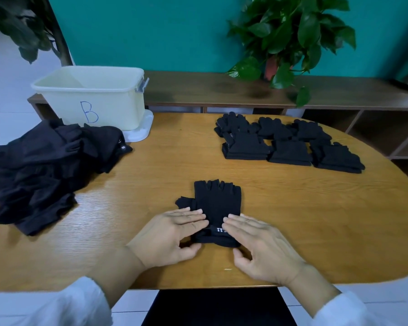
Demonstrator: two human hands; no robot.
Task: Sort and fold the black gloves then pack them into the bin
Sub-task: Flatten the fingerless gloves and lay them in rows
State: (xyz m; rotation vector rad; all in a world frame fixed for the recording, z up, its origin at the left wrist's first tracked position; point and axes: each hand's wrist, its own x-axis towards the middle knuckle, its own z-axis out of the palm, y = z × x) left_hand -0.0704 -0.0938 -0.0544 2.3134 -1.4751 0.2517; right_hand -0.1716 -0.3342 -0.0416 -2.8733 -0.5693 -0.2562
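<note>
A black fingerless glove (216, 201) lies flat on the wooden table (280, 220) near its front edge, cuff toward me with a small white label. My left hand (172, 236) lies on the cuff's left side with straight fingers, thumb at the cuff's near edge. My right hand (259, 245) presses the cuff's right side the same way. A loose heap of unsorted black gloves (43, 170) covers the table's left end. Several neat stacks of folded black gloves (287, 144) sit at the back right. The cream bin marked "B" (92, 97) stands at the back left.
The bin rests on a white lid (139, 132). Behind the table runs a low wooden shelf (222, 90) with a potted green plant (290, 38). Another plant (21, 27) stands at the far left. Bare tabletop lies between the heap and the stacks.
</note>
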